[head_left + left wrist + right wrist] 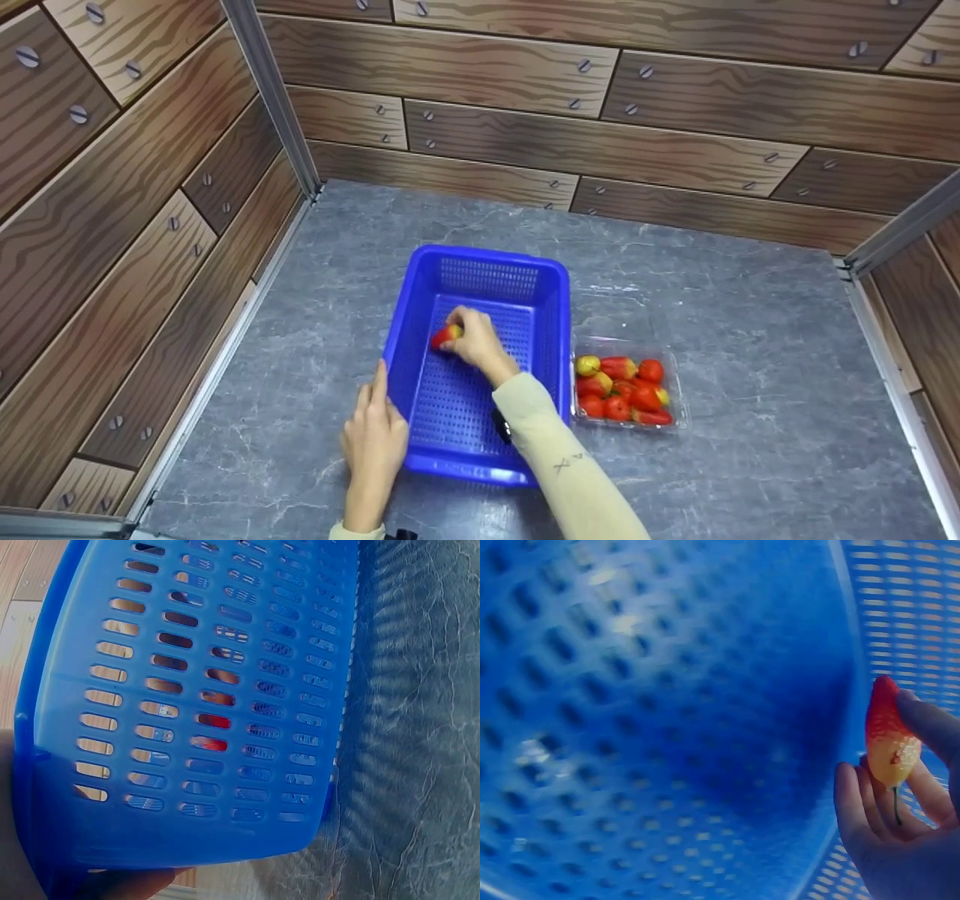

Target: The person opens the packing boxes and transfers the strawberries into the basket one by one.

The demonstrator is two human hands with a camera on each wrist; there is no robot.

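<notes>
A blue perforated plastic basket (480,463) stands on the grey marbled surface. Inside it, my right hand (474,339) pinches a small red-and-yellow fruit (445,337) above the basket floor. The right wrist view shows this fruit (891,736) with its red tip up and a thin green stem hanging below, between thumb and fingers. At the basket's near left corner my left hand (376,431) holds the rim, its index finger pointing forward along the side. Through the slots in the left wrist view, red bits of the fruit (214,721) show behind the basket wall (67,709).
To the right of the basket is a clear plastic box (679,386) with several small red and yellow fruits (619,407) in it. Its transparent lid (622,300) appears folded back behind it. Wood-patterned walls (480,127) enclose the surface at the back and sides.
</notes>
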